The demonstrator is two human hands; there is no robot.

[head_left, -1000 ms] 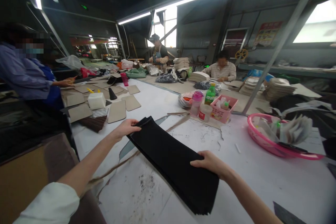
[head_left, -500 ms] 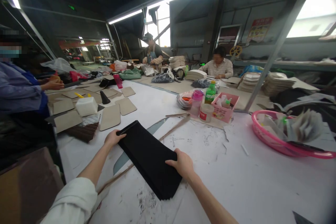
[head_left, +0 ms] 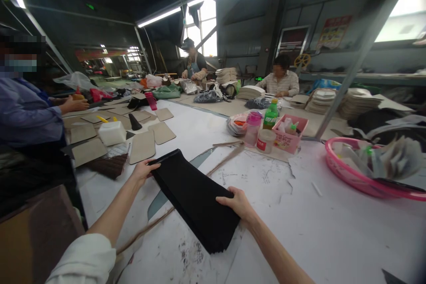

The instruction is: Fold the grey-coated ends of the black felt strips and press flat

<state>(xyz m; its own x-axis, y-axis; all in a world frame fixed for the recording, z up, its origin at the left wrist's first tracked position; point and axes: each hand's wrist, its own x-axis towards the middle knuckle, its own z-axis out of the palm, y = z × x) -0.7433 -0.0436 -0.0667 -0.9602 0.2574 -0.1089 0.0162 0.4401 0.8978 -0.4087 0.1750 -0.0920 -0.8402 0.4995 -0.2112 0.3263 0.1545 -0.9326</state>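
A long black piece of folded fabric (head_left: 196, 199), perhaps several layers, slants across the near part of the white-covered table (head_left: 289, 239). My left hand (head_left: 143, 172) grips its far left corner, thumb on top and fingers underneath. At the right edge, my right hand (head_left: 238, 204) pinches it the same way, thumb lying on the upper face. Fingers below the piece are hidden on both hands. Under it runs a torn brown edge (head_left: 146, 230) in the paper, with a grey-blue strip showing.
Beige panels (head_left: 142, 146) and a white block-shaped container (head_left: 112, 133) lie to the left. A pink bottle (head_left: 253, 129), green bottle (head_left: 270, 115), jar (head_left: 265, 141) and pink box (head_left: 290, 135) stand beyond. A pink basin (head_left: 353, 182) is at right. Co-workers sit or stand around.
The black fabric and both hands appear slightly further right as the view shifts. Its far left end is raised or bent a little more. Both hands keep their hold.
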